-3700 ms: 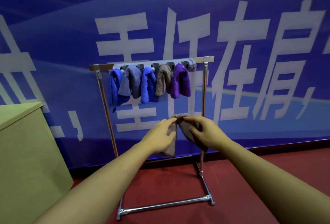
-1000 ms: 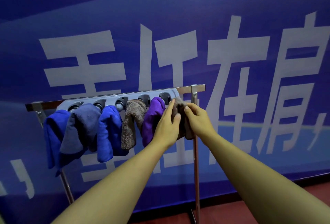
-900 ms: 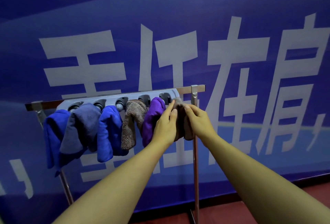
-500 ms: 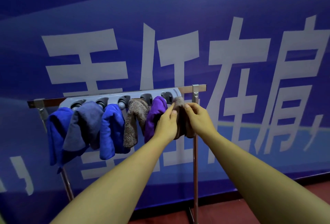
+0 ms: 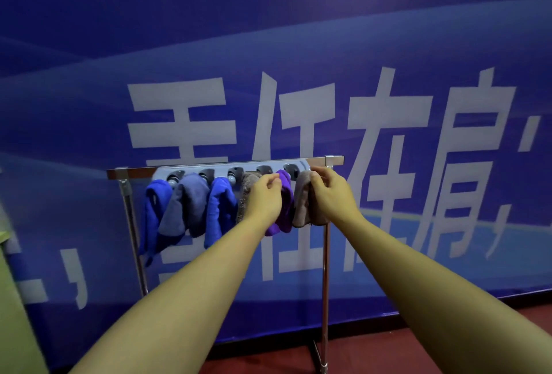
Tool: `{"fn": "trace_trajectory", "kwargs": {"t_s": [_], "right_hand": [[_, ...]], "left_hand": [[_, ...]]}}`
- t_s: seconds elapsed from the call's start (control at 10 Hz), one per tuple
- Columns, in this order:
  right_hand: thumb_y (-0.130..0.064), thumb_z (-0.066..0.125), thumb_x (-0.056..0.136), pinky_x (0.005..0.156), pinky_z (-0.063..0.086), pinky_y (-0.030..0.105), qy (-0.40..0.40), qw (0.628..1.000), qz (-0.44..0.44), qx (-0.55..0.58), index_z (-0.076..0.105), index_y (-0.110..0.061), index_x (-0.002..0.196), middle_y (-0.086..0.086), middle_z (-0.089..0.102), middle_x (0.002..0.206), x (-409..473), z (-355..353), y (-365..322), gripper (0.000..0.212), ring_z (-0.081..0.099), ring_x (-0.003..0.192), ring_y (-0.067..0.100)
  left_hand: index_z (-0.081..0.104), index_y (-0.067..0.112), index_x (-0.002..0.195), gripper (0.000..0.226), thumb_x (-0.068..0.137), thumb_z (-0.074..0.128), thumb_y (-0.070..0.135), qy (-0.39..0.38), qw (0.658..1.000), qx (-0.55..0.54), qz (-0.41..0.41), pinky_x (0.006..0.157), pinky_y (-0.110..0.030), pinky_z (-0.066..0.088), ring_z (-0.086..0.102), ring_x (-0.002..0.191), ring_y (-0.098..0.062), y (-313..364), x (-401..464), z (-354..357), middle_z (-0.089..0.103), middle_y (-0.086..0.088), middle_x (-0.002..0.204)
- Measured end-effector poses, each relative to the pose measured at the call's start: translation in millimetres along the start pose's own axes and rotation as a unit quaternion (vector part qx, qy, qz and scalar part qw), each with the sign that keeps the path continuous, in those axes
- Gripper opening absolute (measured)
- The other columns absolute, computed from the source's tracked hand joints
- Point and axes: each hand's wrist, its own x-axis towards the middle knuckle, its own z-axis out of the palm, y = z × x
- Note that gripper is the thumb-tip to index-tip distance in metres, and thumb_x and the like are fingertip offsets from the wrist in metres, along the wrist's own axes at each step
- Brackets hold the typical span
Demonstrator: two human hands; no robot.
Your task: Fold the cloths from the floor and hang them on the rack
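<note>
The right hand (image 5: 330,194) sits in the middle of the frame with its fingers curled round the top of the tan cloth (image 5: 301,203). It holds the cloth up by the last clip on the grey clip bar (image 5: 233,169). The left hand (image 5: 264,197) is just beside it, a little to the left. Its fingers are loosely curled and I cannot see anything in them. It rests in front of the purple cloth (image 5: 283,215) and may be touching it.

Half a second ago both hands were pinching the tan cloth together. Now the left hand has let go and moved off to the left. I think this means the tan cloth is nearly hung and one hand is enough to finish it.

The tan cloth hangs folded at the right end of the row, touching the purple cloth. Further left hang a brown cloth (image 5: 246,194), a blue cloth (image 5: 221,209), a grey-blue cloth (image 5: 188,203) and another blue cloth (image 5: 153,212).

They all hang from the rack (image 5: 325,269), a metal frame with a bar along the top. Behind it is a big blue banner (image 5: 388,45) with white letters. A bit of red floor (image 5: 388,352) shows at the lower right of the frame. No more cloths show on it here.
</note>
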Motion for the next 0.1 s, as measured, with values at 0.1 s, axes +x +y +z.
{"fn": "trace_trajectory", "kwargs": {"t_s": [0.1], "right_hand": [[-0.035, 0.044, 0.104, 0.073, 0.041, 0.011, 0.001, 0.999, -0.008, 0.042, 0.057, -0.021, 0.133, -0.008, 0.061, 0.116, -22.3, -4.5, -47.9, 0.035, 0.055, 0.106, 0.006]], "left_hand": [[0.067, 0.029, 0.115, 0.037, 0.090, 0.047, 0.048, 0.031, 0.999, -0.036, 0.016, 0.097, -0.049, 0.055, 0.065, 0.095, -0.019, 19.2, -12.2, -27.9, 0.072, -0.007, 0.114]]}}
